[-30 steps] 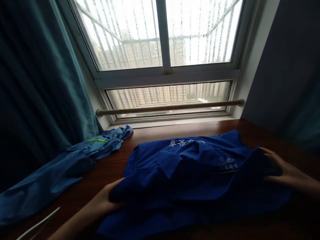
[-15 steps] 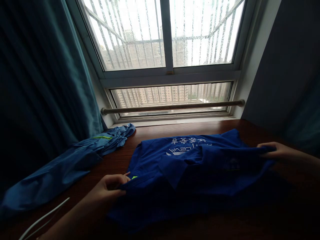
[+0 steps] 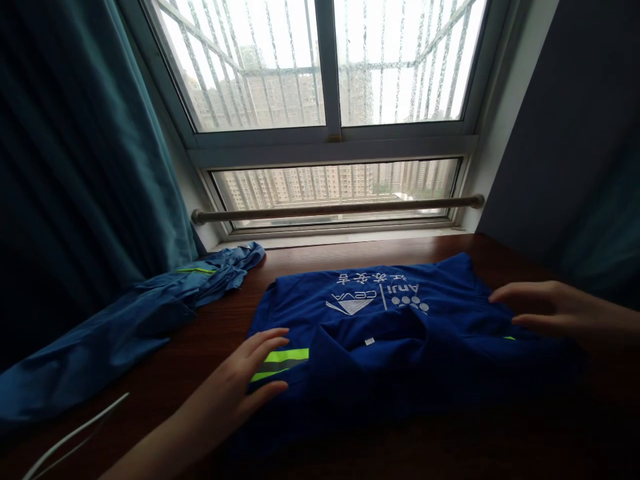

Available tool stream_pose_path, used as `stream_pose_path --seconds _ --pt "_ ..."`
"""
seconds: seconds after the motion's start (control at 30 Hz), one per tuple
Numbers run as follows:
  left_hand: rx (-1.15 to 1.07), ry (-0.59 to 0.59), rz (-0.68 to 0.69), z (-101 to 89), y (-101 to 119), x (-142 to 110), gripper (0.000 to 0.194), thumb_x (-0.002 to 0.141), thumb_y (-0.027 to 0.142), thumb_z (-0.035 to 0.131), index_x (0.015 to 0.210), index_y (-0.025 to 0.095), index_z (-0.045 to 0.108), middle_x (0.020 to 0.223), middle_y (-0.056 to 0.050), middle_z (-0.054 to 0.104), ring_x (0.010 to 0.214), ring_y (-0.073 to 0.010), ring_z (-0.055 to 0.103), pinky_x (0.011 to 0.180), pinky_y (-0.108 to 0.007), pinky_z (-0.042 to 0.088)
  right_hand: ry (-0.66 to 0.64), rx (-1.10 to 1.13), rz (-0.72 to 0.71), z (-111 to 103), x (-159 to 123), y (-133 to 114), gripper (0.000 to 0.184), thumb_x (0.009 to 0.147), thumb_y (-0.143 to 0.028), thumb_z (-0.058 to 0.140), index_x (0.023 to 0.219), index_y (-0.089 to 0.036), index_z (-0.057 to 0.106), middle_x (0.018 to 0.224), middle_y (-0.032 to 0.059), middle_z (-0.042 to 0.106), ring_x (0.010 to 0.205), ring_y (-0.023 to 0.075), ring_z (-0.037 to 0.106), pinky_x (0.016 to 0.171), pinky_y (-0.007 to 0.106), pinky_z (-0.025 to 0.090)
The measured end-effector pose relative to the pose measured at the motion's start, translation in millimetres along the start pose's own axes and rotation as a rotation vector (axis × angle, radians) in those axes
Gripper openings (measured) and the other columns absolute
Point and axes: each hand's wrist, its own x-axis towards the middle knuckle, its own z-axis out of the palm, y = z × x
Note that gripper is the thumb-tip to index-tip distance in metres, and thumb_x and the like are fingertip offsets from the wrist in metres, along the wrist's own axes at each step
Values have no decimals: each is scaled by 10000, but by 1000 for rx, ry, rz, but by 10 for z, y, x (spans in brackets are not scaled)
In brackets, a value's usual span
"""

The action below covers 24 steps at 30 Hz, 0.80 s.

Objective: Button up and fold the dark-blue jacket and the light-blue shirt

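Observation:
A dark blue shirt (image 3: 380,333) with white lettering and a yellow-green reflective stripe lies spread on the dark wooden table (image 3: 210,333). My left hand (image 3: 245,377) rests flat on its left edge, fingers stretched out beside the stripe. My right hand (image 3: 545,308) lies open over the shirt's right side, fingers pointing left. Neither hand grips the cloth.
A lighter blue garment (image 3: 125,327) lies crumpled at the left, against a teal curtain (image 3: 85,167). A white cable (image 3: 75,437) crosses the near left corner. A rail (image 3: 335,208) runs along the window at the back. A dark wall stands at the right.
Both hands have let go of the shirt edges they pinched and now lie flat on it. The shirt has been laid down, showing the lettering and stripe.

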Motion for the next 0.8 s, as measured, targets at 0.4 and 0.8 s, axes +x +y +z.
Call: stream_pose_path --seconds 0.4,0.8 --pt "174 -313 275 681 384 85 698 789 357 528 1356 407 124 1462 -12 -16 1304 -400 71 951 -663 180 -312 34 -565 812 880 -487 598 854 -511 394 1374 -253 250 1420 39 238 1298 248 184 1055 457 145" --pt "255 -252 524 465 -21 497 611 821 109 429 1299 459 278 1453 44 137 1318 -313 145 1019 -576 173 -131 -263 -465 1383 198 -449 684 864 -405 424 1406 -175 76 1431 104 163 1297 294 167 1038 500 217"
